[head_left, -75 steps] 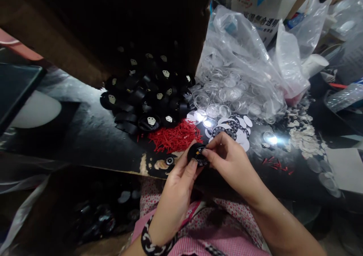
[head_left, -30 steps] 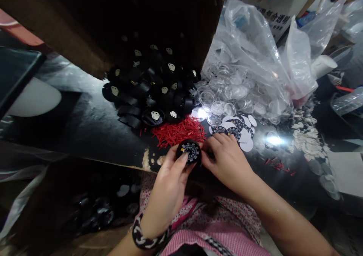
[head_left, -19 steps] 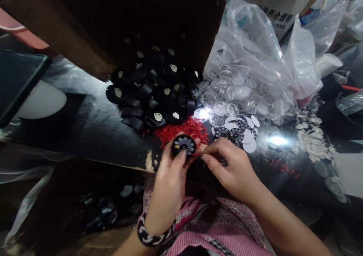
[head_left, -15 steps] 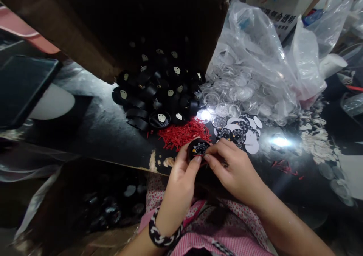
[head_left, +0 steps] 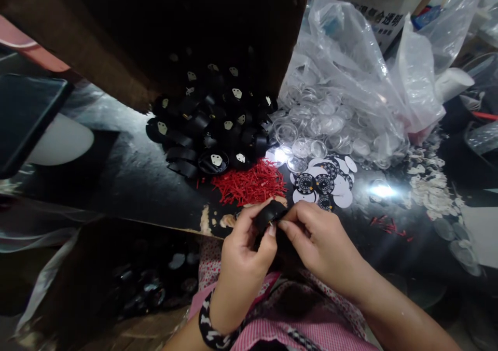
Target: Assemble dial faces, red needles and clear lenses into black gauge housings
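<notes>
My left hand [head_left: 245, 250] is closed around a black round dial housing [head_left: 268, 213], thumb at its lower edge and fingers behind. The housing is tilted so its dark side shows and its dial face is hidden. At its right edge, my right hand [head_left: 322, 239] pinches thumb and forefinger together; whatever lies between those tips is too small to make out. Just beyond the hands is a heap of thin red pointers [head_left: 252, 182]. Black-and-white dial discs [head_left: 304, 183] overlap one another beyond my right hand.
Many black housings [head_left: 198, 120] with pale plates spill from a dark cardboard box [head_left: 128, 76]. Clear round covers [head_left: 327, 125] pour from a plastic bag [head_left: 350, 40]. Small pale parts [head_left: 430, 185] and a few loose red pointers [head_left: 391, 227] lie rightward. A dark-screened device [head_left: 31, 112] stands left.
My left hand has tipped the dial housing, so the dial and red pointer seen before are now turned out of sight. My right fingertips stay by its right edge.
</notes>
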`<state>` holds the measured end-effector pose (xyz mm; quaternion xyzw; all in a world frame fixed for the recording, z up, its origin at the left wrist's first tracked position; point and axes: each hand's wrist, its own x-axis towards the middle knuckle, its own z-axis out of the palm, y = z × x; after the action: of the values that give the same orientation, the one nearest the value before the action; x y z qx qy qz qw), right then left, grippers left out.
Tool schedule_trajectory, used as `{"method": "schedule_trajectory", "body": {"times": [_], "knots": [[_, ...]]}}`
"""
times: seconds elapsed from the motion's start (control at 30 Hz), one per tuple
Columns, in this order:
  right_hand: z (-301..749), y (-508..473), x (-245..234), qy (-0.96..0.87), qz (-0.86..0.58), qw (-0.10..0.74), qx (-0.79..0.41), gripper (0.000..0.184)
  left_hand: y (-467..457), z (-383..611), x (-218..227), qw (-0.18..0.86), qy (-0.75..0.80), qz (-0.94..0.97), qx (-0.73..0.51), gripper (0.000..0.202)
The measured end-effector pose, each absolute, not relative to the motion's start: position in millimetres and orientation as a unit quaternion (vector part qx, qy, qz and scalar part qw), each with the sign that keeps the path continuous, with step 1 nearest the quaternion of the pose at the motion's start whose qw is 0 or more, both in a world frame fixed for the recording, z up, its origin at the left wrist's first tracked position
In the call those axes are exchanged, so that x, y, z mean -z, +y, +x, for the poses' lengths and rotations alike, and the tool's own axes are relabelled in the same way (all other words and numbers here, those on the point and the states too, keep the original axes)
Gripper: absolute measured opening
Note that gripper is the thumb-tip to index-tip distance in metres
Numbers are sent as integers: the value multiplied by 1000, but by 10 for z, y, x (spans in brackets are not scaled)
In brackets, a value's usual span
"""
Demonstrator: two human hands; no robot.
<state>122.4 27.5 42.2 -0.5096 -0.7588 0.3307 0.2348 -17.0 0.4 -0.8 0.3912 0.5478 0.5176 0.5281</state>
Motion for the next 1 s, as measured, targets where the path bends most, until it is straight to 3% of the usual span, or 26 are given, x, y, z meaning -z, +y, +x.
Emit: {"method": "schedule_trajectory", "body": {"times": [0.17,0.27,0.5,0.63,0.8,0.9,1.0], "knots": [[1231,304,-418,-762,-527,222,-304,19,15,-212,56,597,530,343,-495,23],[1255,353,-412,-797,-506,218,-246,2,24,-269,109,670,495,294,-469,37],[1196,429,-345,-862,-457,198,-94,12,2,-206,49,675,530,245,-452,41],[1180,438,-402,-796,-534,210,-194,5,12,-109,40,694,509,196,-470,43],[1448,681,-454,-755,-535,191,-326,9,73,-150,228,648,516,319,-461,40],[1681,1026,-349,-731,-632,202,-159,17,93,-165,343,654,490,297,-493,40],[1851,1343,-195,-733,-664,140,-50,30,89,-166,370,651,502,309,-478,42]]}}
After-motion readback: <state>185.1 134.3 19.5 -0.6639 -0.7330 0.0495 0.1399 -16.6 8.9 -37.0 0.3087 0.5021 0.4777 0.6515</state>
